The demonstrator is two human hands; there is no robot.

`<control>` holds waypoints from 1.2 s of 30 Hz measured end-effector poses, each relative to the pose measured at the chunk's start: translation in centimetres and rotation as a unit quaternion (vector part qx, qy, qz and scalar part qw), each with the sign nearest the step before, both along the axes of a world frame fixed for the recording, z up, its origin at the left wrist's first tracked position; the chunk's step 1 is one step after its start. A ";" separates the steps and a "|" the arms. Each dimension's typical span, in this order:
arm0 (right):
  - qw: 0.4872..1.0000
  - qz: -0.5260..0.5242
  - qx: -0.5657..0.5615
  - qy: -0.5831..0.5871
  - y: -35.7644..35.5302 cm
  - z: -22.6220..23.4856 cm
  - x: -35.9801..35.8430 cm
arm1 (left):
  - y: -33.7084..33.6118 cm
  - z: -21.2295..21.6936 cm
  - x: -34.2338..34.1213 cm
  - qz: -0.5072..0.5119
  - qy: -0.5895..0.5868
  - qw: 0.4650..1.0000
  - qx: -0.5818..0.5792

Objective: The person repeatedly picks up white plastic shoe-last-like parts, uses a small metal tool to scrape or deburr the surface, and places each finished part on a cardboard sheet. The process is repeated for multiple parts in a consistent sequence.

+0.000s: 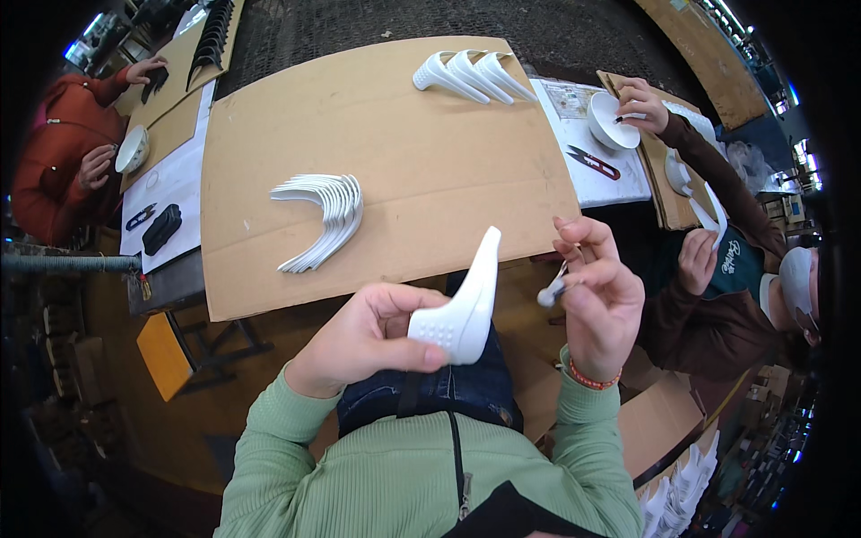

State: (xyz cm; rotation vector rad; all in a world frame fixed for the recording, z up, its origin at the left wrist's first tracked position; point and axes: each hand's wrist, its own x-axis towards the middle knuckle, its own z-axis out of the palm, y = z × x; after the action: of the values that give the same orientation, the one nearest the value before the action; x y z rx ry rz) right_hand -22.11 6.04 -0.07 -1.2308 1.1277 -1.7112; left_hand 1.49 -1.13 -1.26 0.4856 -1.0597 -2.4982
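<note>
In my left hand [363, 336] is a white moulded, curved piece [473, 314] with rows of small raised dots near its wide end. My thumb lies over the dotted part, and the narrow tip points up and away. To its right, my right hand [596, 291] pinches a small whitish blob [549, 294] on something thin; its exact kind is unclear. The two hands are apart, above my lap at the near edge of the cardboard-covered table [430, 161]. A nested stack of white curved pieces [336, 224] lies on the cardboard, left of centre.
Three more white pieces [471, 73] lie at the far right. Beyond the right edge are red-handled snips [594, 163] and a white bowl [610, 125] under a co-worker's hand [644, 106]. Another co-worker in orange [67, 170] sits at the left, near another bowl [133, 150].
</note>
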 end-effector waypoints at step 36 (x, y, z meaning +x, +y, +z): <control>0.955 0.058 -0.017 0.289 -1.2 0.5 0.9 | 1.6 1.4 -0.9 -0.034 -0.101 0.993 -0.052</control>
State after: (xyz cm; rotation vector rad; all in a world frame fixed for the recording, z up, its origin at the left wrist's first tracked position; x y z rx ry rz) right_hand -21.18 4.79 0.40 -1.8531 1.3214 -1.3138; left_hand 0.62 0.43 0.12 0.6941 -1.2952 -2.4769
